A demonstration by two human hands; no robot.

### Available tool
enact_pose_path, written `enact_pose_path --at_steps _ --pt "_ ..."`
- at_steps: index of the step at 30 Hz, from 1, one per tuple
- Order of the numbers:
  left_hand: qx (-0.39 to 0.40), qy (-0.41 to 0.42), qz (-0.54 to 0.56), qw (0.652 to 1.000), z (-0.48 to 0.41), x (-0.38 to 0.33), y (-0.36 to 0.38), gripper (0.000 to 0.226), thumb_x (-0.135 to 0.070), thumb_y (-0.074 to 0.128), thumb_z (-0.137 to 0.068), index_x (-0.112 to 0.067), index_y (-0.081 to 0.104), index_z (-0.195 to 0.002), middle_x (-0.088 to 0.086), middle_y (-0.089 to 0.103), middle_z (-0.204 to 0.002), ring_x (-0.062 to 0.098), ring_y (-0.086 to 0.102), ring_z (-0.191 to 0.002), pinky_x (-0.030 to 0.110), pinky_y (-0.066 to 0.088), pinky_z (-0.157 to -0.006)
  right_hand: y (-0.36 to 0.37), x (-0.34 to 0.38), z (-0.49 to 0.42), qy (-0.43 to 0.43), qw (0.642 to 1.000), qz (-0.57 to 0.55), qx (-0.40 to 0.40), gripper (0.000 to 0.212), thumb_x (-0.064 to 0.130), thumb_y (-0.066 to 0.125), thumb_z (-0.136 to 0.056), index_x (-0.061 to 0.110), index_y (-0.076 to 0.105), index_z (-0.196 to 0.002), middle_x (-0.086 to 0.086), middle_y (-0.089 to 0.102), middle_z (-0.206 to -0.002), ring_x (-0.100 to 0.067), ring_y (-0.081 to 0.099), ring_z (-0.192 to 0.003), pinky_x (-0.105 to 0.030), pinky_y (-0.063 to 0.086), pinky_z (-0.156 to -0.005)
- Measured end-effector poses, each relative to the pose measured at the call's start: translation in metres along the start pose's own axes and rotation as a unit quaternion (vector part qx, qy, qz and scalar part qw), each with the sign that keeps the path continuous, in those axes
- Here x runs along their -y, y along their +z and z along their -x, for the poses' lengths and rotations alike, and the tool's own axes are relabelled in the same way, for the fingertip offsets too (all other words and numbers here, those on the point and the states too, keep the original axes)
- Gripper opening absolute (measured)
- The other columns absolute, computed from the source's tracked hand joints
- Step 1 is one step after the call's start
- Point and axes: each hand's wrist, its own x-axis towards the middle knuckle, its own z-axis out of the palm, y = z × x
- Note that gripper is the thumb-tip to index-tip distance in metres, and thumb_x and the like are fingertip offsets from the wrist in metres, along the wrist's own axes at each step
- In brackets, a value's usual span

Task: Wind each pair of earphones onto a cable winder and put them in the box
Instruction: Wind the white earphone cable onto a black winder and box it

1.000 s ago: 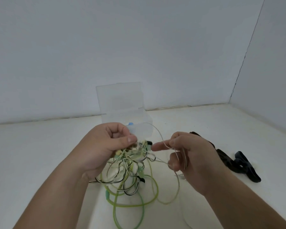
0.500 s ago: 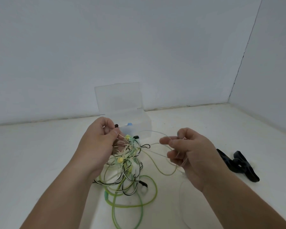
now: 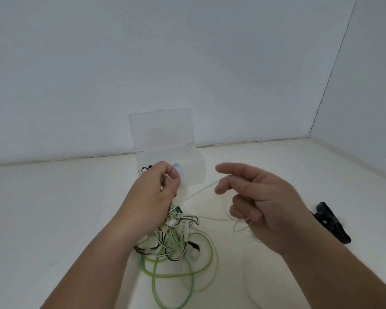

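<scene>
A person's left hand (image 3: 152, 197) grips the top of a tangle of earphones (image 3: 172, 237), fingers curled round the knot and lifting it just off the white table (image 3: 54, 219), near the middle of the scene. The right hand (image 3: 261, 206) draws one pale cable (image 3: 201, 190) out to the right. Its lower fingers are curled with the thin wire looped round them, and its upper two digits are stretched out loosely. The cable runs taut between the two hands.

A green cable (image 3: 181, 275) trails in wide loops on the near side of the knot, with black-and-white striped leads woven through it. Just beyond the left hand stands the clear box (image 3: 194, 170), lid raised. Two black clips (image 3: 330, 224), probably the cable winders, lie on the table to the right, partly hidden behind the right wrist.

The wires look feather-light and limp, likely to spring back into coils and snag on one another. A hard tug could tighten the knot or strain the fine joints at the earbuds. The safer hold appears to be a gentle pinch on a single strand close to where it leaves the tangle, with the bundle held steady and the loops fed through one at a time.
</scene>
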Motion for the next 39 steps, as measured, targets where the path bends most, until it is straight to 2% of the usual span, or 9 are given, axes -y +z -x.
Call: enact_pose_path --at_steps 5,12,15,17,19,27,31,35,39 --pt "0.056 0.021 0.061 0.996 0.003 -0.007 -0.010 0.047 -0.061 0.058 -0.074 -0.015 0.071 -0.079 -0.006 0.044 -0.056 0.004 0.035 -0.045 0.013 0.030 -0.045 -0.007 0.008 -0.001 -0.072 0.993 -0.093 -0.022 0.026 0.006 0.055 -0.081 0.011 0.073 -0.098 -0.009 0.068 -0.076 -0.006 0.025 -0.032 -0.020 0.032 -0.043" --pt "0.121 -0.003 0.076 0.990 0.003 -0.002 -0.016 0.017 -0.036 0.076 -0.084 -0.021 0.069 -0.081 -0.005 0.049 -0.069 0.009 0.043 -0.062 0.028 0.035 -0.063 -0.014 0.007 -0.002 -0.071 0.993 -0.061 -0.071 0.029 -0.001 0.047 -0.095 0.010 0.073 -0.095 -0.005 0.054 -0.065 -0.009 0.022 -0.037 -0.022 0.019 -0.041" --pt "0.111 -0.013 0.080 0.990 0.004 -0.001 -0.010 0.016 -0.029 0.062 -0.096 -0.018 0.059 -0.084 -0.007 0.053 -0.068 0.007 0.042 -0.055 0.024 0.035 -0.056 -0.012 0.002 -0.002 -0.042 0.980 0.182 -0.073 0.011 0.011 0.063 -0.092 0.012 0.071 -0.100 0.000 0.039 -0.058 -0.010 0.024 -0.042 -0.022 0.020 -0.042" --pt "0.118 -0.014 0.080 0.990 0.006 -0.004 -0.004 0.015 -0.029 0.059 -0.097 -0.018 0.057 -0.087 -0.003 0.052 -0.067 0.009 0.042 -0.054 0.024 0.035 -0.052 -0.009 -0.008 -0.001 -0.025 0.927 0.372 -0.044 0.019 0.027 0.077 -0.083 0.023 0.070 -0.099 0.009 0.038 -0.052 -0.007 0.032 -0.042 -0.018 0.028 -0.043" --pt "0.112 -0.006 0.089 0.990 0.006 -0.006 0.001 0.010 -0.026 0.060 -0.097 -0.021 0.057 -0.089 -0.001 0.051 -0.068 0.011 0.043 -0.057 0.028 0.036 -0.055 -0.006 -0.015 -0.001 -0.009 0.898 0.439 -0.025 0.020 0.036 0.081 -0.078 0.025 0.070 -0.092 0.011 0.042 -0.050 -0.002 0.036 -0.040 -0.016 0.031 -0.045" --pt "0.041 -0.049 0.204 0.977 0.004 -0.006 0.001 0.026 -0.002 0.061 -0.094 -0.026 0.067 -0.101 -0.012 0.059 -0.072 0.011 0.062 -0.069 0.037 0.048 -0.071 -0.008 -0.014 -0.004 -0.025 0.870 0.491 -0.040 0.024 0.033 0.071 -0.088 0.020 0.068 -0.069 0.003 0.059 -0.055 -0.004 0.046 -0.047 -0.024 0.042 -0.054" --pt "0.004 -0.062 0.226 0.972 0.003 -0.008 0.001 0.035 0.008 0.062 -0.089 -0.026 0.070 -0.098 -0.007 0.063 -0.077 0.016 0.068 -0.073 0.051 0.054 -0.082 -0.010 -0.014 -0.005 -0.054 0.851 0.516 -0.084 0.031 0.033 0.070 -0.089 0.020 0.061 -0.062 0.012 0.048 -0.043 -0.003 0.042 -0.041 -0.018 0.037 -0.048" --pt "-0.065 -0.072 0.253 0.963 0.000 -0.010 0.000 0.039 0.019 0.055 -0.086 -0.016 0.068 -0.095 -0.002 0.056 -0.081 0.014 0.067 -0.066 0.031 0.055 -0.072 -0.011 -0.011 -0.006 -0.068 0.859 0.496 -0.103 0.030 0.032 0.069 -0.089 0.018 0.061 -0.064 0.013 0.046 -0.044 -0.004 0.041 -0.042 -0.015 0.037 -0.047" --pt "-0.037 -0.081 0.295 0.951 0.001 -0.013 0.002 0.018 0.006 0.055 -0.095 -0.009 0.064 -0.098 -0.003 0.062 -0.067 0.011 0.065 -0.061 0.025 0.056 -0.061 -0.008 -0.010 0.000 -0.046 0.869 0.493 -0.016 0.014 0.036 0.077 -0.081 0.027 0.067 -0.081 0.011 0.045 -0.050 -0.003 0.040 -0.046 -0.020 0.036 -0.053"
